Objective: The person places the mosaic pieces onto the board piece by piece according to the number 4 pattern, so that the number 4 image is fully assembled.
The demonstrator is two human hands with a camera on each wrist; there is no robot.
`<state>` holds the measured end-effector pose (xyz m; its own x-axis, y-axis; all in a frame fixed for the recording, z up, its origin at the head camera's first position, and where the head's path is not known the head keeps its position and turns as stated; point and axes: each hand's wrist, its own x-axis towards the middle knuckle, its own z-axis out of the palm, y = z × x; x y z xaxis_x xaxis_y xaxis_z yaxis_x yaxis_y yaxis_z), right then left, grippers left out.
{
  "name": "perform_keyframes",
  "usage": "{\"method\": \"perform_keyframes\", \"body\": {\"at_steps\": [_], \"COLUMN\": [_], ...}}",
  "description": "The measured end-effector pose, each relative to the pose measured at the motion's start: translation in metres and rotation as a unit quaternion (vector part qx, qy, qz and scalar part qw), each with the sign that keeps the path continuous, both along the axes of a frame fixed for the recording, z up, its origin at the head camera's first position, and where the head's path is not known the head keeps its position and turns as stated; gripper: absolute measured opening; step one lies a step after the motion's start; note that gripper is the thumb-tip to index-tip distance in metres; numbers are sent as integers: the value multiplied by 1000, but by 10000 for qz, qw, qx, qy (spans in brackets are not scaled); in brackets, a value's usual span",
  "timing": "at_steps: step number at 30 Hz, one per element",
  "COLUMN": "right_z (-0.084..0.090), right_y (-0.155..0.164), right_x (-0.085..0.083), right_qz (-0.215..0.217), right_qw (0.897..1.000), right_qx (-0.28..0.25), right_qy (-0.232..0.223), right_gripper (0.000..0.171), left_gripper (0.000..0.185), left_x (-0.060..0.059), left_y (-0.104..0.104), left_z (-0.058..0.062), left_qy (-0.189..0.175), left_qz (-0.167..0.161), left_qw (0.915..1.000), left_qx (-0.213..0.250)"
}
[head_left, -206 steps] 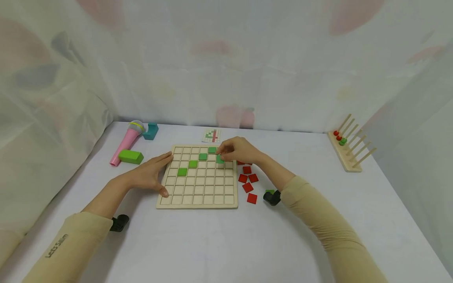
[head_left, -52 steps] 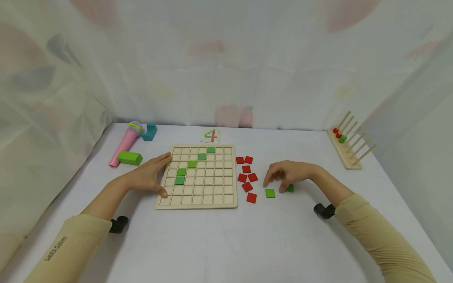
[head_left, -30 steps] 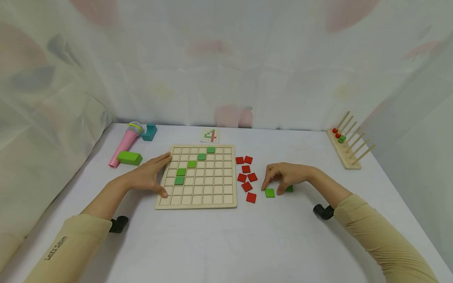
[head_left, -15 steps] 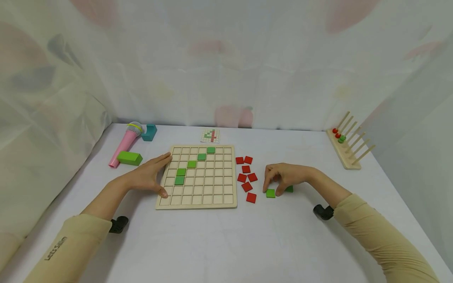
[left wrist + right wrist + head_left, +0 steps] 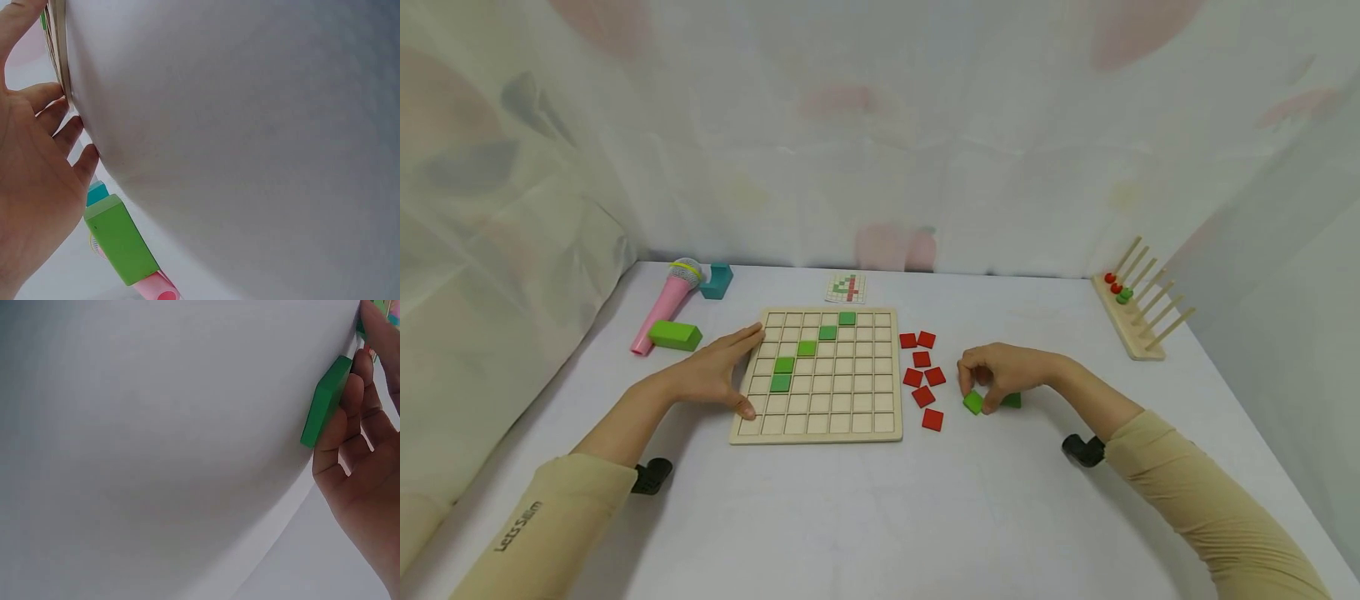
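A square wooden grid board (image 5: pixel 850 400) lies on the table with several green tiles (image 5: pixel 807 348) set in its cells. My left hand (image 5: pixel 713 367) rests along the board's left side, fingers spread, the thumb on its lower left corner. To the right of the board, my right hand (image 5: pixel 1011 367) pinches a light green tile (image 5: pixel 973 402) between thumb and finger; that tile is turned and looks tipped. A darker green tile (image 5: pixel 325 403) lies by the curled fingers of the same hand, partly hidden in the head view.
Several red tiles (image 5: pixel 922 396) lie between board and right hand. A small pattern card (image 5: pixel 846 288) is behind the board. Farther left are a pink toy microphone (image 5: pixel 664 310), a green block (image 5: pixel 675 335) and a teal block (image 5: pixel 717 281). A peg stand (image 5: pixel 1131 321) with beads stands at right.
Earlier the right hand held a green tile over the board; a fifth tile now sits there, lower left. The hand came right, closed on the light green tile and turned it. Left hand stays.
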<state>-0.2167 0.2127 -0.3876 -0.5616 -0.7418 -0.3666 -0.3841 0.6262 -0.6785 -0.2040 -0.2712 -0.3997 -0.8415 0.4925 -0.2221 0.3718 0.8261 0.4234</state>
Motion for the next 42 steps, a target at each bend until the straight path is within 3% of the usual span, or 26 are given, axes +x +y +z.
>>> {"method": "perform_keyframes", "body": {"at_steps": [5, 12, 19, 42], "right_z": [1, 7, 14, 24], "right_y": [-3, -12, -37, -125], "right_x": [-3, -12, -21, -42], "right_qz": [-222, -154, -292, -565], "right_qw": [9997, 9989, 9966, 9915], "right_qx": [-72, -383, -714, -1131], "right_qy": [-41, -204, -295, 318], "right_gripper": [16, 5, 15, 17], "left_gripper": [137, 137, 138, 136], "left_x": [0, 1, 2, 2], "left_y": [-1, -1, 0, 1], "left_z": [0, 0, 2, 2], "left_qy": [-4, -1, -52, -5], "left_qz": [-8, 6, 43, -30], "left_qw": [10000, 10000, 10000, 10000], "left_qx": [29, 22, 66, 38]}}
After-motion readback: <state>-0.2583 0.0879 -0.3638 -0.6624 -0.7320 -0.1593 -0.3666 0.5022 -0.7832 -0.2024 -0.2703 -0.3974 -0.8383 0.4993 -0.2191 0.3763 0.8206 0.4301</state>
